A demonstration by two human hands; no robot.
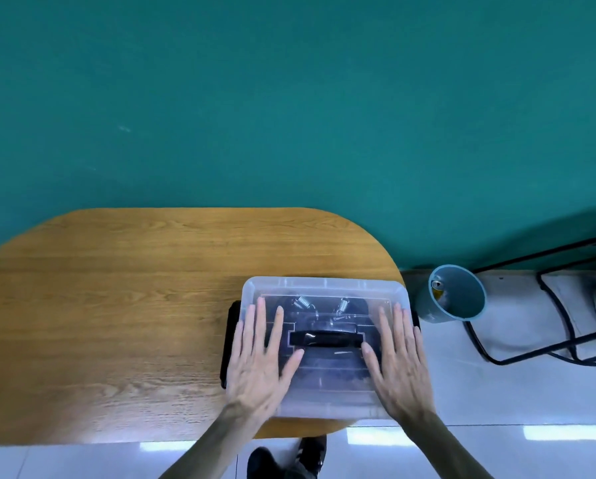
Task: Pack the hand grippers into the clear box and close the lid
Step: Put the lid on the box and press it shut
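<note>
Clear plastic box [324,344] near right end of oval wooden worktop [117,323], spring hand grippers [324,305] visible inside. Left hand [260,361], right hand [398,364]: grip wide, flat on translucent lid [324,286]. Advised: press evenly, then engage black side latches [228,340].

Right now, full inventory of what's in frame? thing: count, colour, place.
clear box: 1, translucent, right end of the table, lid on
lid handle: 1, black, centre of the lid
side latches: 2, black, one on each short side of the box
hand grippers: count unclear through the lid, black with metal springs, inside the box
table: 1, wood, rounded ends, against the wall
wall: 1, teal, behind the table
bin: 1, blue-grey, on the floor right of the table, something yellow inside
metal frame: 1, black, far right on the floor
shoes: dark, under the table's near edge
left hand: flat on the lid's left side
right hand: flat on the lid's right side
</note>
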